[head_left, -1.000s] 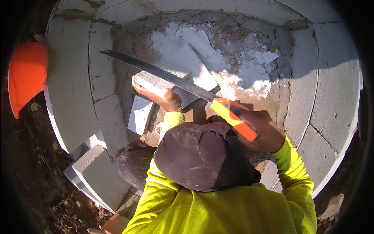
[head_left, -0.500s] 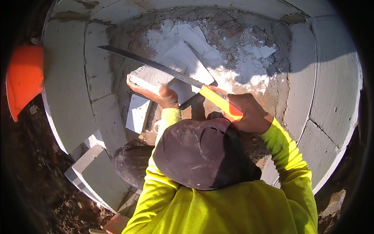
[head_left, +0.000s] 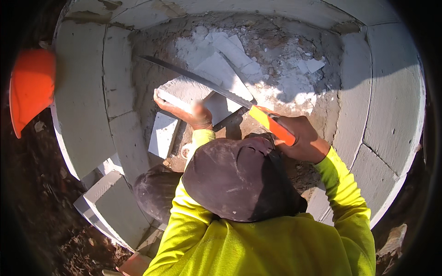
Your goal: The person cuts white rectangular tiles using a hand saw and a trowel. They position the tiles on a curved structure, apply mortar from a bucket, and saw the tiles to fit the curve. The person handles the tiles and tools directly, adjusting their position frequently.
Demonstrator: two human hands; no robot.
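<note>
We are mid-cut, by our judgement; our right hand (head_left: 301,140) has its fingers clamped on the orange handle of a long grey-bladed hand saw (head_left: 198,79), the blade lying across a pale grey aerated-concrete block (head_left: 184,91); our left hand (head_left: 195,115) grips that block's near edge, steadying it above the rubble-strewn floor (head_left: 276,50) inside the curved white block wall (head_left: 83,106); the next stroke calls for a firm hold and a straight blade.

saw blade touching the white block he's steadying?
Touching. Head view: the saw blade lies across the top edge of the white block, which the left hand grips from beneath.
</note>
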